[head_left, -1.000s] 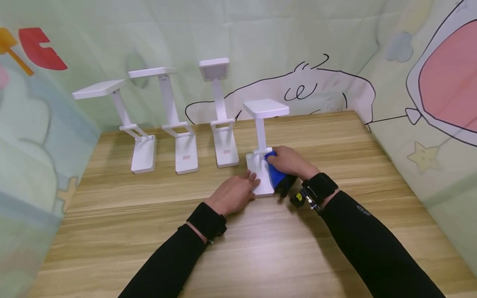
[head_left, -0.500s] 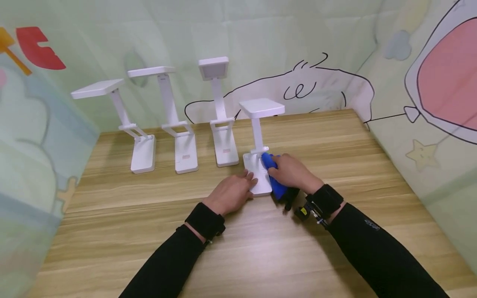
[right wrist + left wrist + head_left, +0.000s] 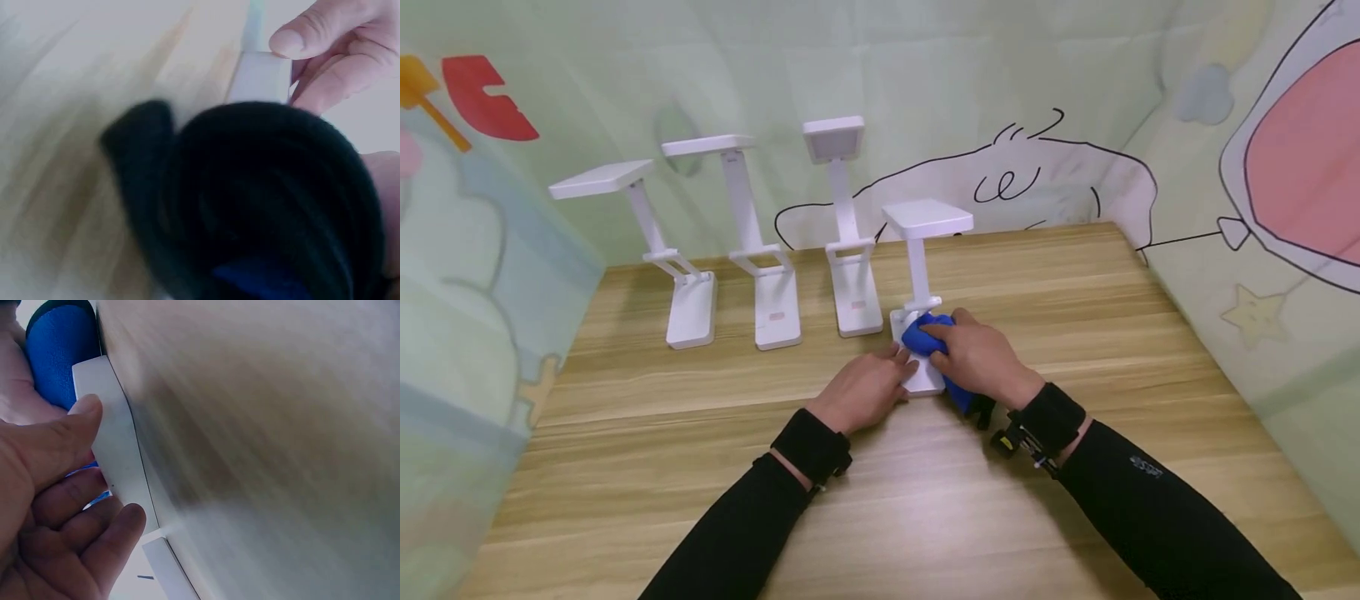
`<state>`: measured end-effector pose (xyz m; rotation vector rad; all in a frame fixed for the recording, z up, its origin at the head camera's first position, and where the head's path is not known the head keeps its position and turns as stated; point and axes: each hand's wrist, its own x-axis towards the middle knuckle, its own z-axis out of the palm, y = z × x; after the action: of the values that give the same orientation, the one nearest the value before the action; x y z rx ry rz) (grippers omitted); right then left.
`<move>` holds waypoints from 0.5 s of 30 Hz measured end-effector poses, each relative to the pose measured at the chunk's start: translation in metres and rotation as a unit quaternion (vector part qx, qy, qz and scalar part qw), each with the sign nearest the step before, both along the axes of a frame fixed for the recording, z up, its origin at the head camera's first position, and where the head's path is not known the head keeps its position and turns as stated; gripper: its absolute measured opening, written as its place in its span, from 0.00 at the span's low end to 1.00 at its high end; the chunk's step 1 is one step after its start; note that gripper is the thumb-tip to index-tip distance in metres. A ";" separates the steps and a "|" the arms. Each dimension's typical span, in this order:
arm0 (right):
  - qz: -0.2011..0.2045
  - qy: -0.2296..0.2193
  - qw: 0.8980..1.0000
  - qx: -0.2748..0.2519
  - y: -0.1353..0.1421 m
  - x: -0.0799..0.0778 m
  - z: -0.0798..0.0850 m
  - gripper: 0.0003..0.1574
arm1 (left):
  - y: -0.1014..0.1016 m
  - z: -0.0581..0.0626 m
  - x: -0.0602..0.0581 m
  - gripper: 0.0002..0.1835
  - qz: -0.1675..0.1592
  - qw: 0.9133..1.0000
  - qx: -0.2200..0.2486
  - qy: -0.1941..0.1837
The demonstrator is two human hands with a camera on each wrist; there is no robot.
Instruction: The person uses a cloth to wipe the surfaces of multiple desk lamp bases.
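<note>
A white folding desk lamp (image 3: 927, 218) stands upright on the wooden table in the head view. My left hand (image 3: 861, 387) holds the near left part of its base, the thumb along the edge, as the left wrist view shows on the lamp base (image 3: 115, 447). My right hand (image 3: 981, 354) grips a blue cloth (image 3: 921, 335) with black parts, which lies across the top of the base below the hinge. In the right wrist view the cloth's bunched black part (image 3: 275, 187) fills the foreground and hides most of the base.
Three more white desk lamps stand in a row to the left: a near one (image 3: 856, 304), a middle one (image 3: 777, 308) and a far left one (image 3: 692, 308). Printed cloth walls (image 3: 1075, 50) rise behind and beside the wooden table (image 3: 647, 433).
My right hand has moved the blue cloth from the right edge of the lamp base leftward onto its top. The lamp has shifted slightly left, and my left hand has stayed at the base.
</note>
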<state>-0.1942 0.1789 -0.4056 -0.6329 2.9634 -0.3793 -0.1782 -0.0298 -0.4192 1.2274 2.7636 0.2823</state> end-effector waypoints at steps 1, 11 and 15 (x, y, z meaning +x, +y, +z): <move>0.007 -0.003 1.000 0.000 0.000 0.000 0.000 0.27 | 0.000 0.000 0.000 0.26 0.001 1.000 0.002 -0.001; 0.059 -0.030 0.998 0.013 0.009 -0.007 0.011 0.26 | -0.004 -0.001 -0.003 0.23 0.003 0.999 0.031 -0.016; 0.035 -0.011 0.999 0.012 0.004 -0.009 0.004 0.28 | -0.004 0.001 -0.004 0.24 0.002 1.000 0.023 -0.014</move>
<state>-0.2033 0.1828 -0.4013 -0.7234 2.9102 -0.3427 -0.1822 -0.0340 -0.4185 1.2190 2.7511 0.3612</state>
